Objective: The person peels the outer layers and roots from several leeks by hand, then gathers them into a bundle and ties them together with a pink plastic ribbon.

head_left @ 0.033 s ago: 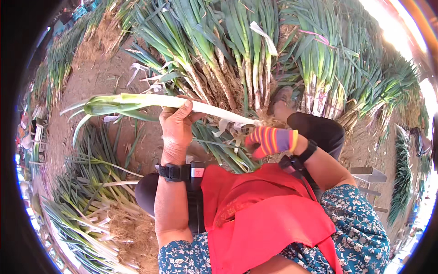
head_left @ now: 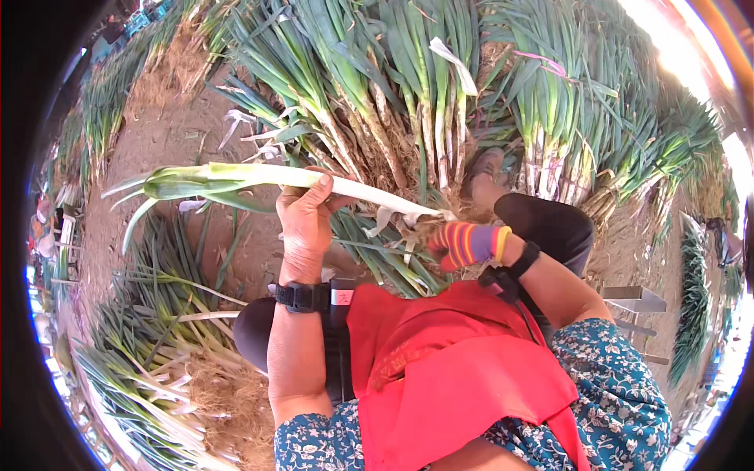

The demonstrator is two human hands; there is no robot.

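Note:
My bare left hand (head_left: 306,212) is closed around the pale shaft of a long green onion (head_left: 369,192), which lies nearly level in front of me. Its leafy green end points left and its root end slopes down to the right. Loose whitish skin hangs beneath the shaft near the roots. My right hand (head_left: 473,245), in a striped knitted glove, is closed just below the root end. Whatever its fingers may hold is hidden by the glove and the tangle of roots.
Bundles of green onions (head_left: 353,102) stand ahead, with tied bundles (head_left: 558,118) to the right. A loose heap of green onions (head_left: 157,345) lies at my left, roots toward me. More leaves (head_left: 385,251) lie beyond my red apron (head_left: 463,369). A metal stand (head_left: 636,300) is at the right.
My right hand has shifted slightly right, its gloved fingers curled in more. My left hand and the green onion have barely moved.

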